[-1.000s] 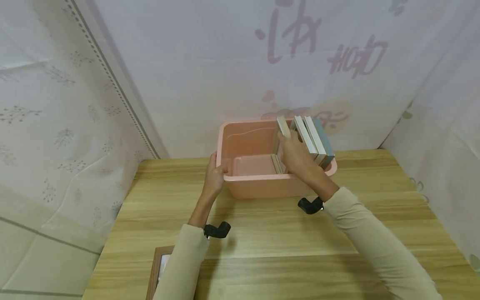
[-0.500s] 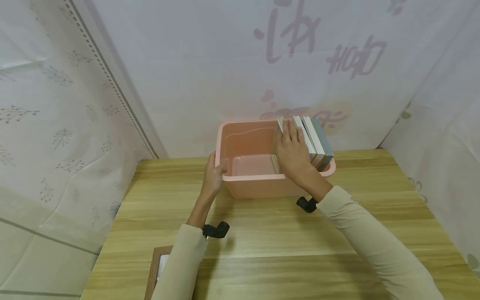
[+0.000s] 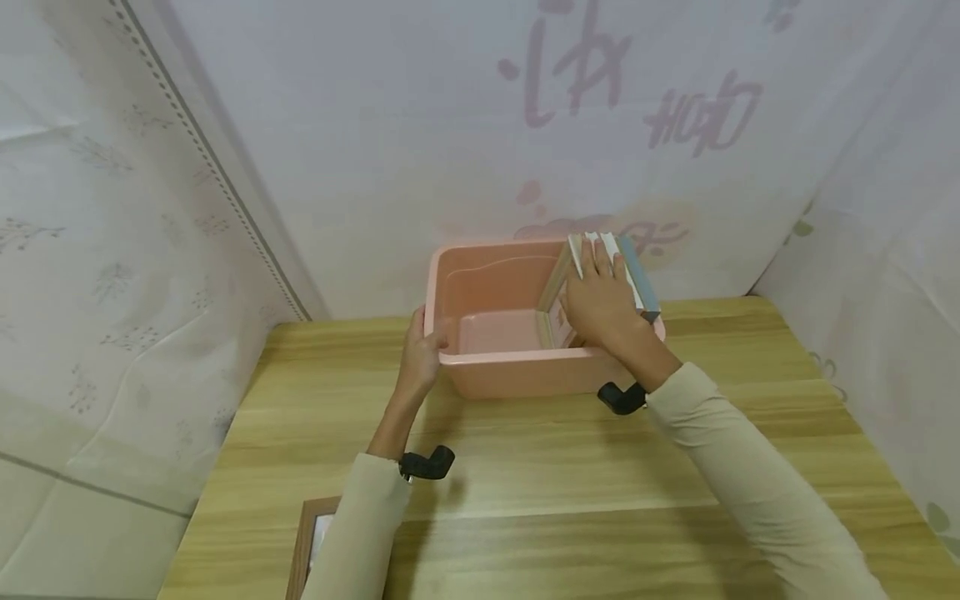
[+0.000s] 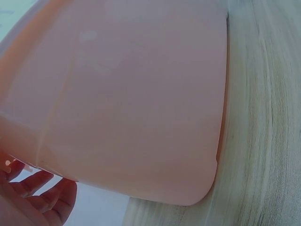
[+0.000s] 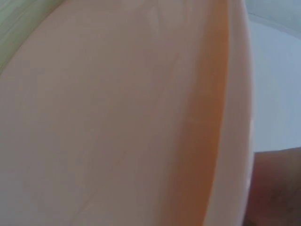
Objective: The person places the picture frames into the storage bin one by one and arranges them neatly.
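A pink plastic basin [image 3: 517, 371] stands at the back of the table. My left hand [image 3: 420, 358] grips its left end, thumb over the rim and fingers outside, as the left wrist view shows with fingers [image 4: 59, 200] under the rim. Several books lean upright in the basin's right half, among them a blue book [image 3: 639, 279] at the far right and a tan one [image 3: 555, 275] at the left. My right hand [image 3: 600, 308] lies over their top edges with its fingers extended. The right wrist view shows mostly the basin's outer wall [image 5: 117, 117].
A brown-framed picture [image 3: 306, 542] lies at the table's front left, partly under the left sleeve. A printed cloth [image 3: 375, 167] hangs right behind the basin. Two pale strips [image 3: 545, 329] show low in the basin beside the books.
My right hand has gone from gripping the leftmost book to lying flat over the tops. That book has shifted right, against the others. My left hand keeps its hold on the basin.
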The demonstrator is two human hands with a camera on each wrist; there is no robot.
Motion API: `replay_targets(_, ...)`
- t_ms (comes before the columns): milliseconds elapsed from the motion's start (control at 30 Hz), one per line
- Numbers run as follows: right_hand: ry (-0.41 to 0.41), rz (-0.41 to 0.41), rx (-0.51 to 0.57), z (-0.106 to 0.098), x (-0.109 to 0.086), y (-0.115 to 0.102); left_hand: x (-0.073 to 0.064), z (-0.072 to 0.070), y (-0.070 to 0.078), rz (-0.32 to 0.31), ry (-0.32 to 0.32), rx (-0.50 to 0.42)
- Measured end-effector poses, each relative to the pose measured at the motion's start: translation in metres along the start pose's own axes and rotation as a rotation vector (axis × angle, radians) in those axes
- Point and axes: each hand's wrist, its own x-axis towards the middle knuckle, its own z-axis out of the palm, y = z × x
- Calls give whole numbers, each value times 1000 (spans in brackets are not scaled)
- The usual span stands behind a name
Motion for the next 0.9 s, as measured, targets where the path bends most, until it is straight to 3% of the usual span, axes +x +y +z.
replay_targets(133, 37, -20, 107, 2, -9, 7, 1, 1, -2, -9, -10, -7)
replay_targets(367, 337, 15, 419, 16, -30, 34, 0, -1, 1, -28, -16, -14)
replay_targets(467, 415, 53, 574, 27, -40, 48, 0, -3, 3, -40, -18, -11)
replay_targets(700, 473, 57, 769, 50, -48, 67, -2, -8, 7, -59, -44, 27)
replay_targets(900, 532, 79, 843, 59, -49, 69, -7, -16, 10, -101, -136, 37)
